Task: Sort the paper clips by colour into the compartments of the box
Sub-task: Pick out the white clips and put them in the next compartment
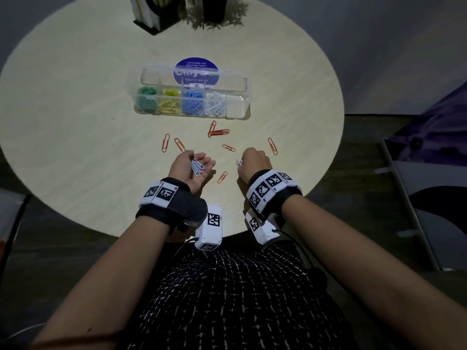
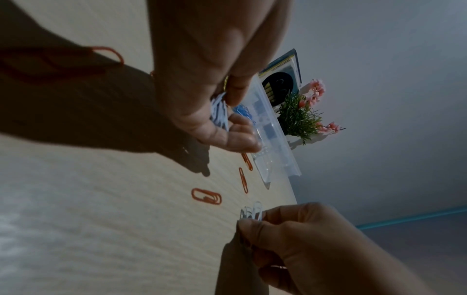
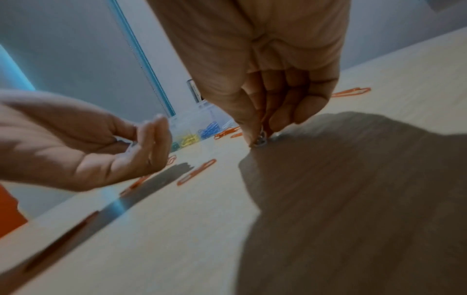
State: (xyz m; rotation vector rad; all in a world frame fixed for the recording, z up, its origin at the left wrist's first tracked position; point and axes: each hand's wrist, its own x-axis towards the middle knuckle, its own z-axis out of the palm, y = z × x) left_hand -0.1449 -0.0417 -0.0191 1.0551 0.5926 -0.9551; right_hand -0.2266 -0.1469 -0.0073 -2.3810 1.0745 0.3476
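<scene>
Now white clips in both hands, orange clips loose on the table.
Head view: left hand (image 1: 192, 168) palm up, cupped, white clips (image 1: 197, 167) lying in it; right hand (image 1: 254, 161) pinches a few more white clips (image 1: 239, 162); box (image 1: 188, 96) beyond, green, yellow, blue, white sorted, rightmost compartment bare; orange clips (image 1: 217, 132) between box and hands. Left wrist view: fingers loosely curled round the white clips. Right wrist view: thumb and fingertips (image 3: 255, 127) closed on clips just above the table (image 3: 202, 229).
</scene>
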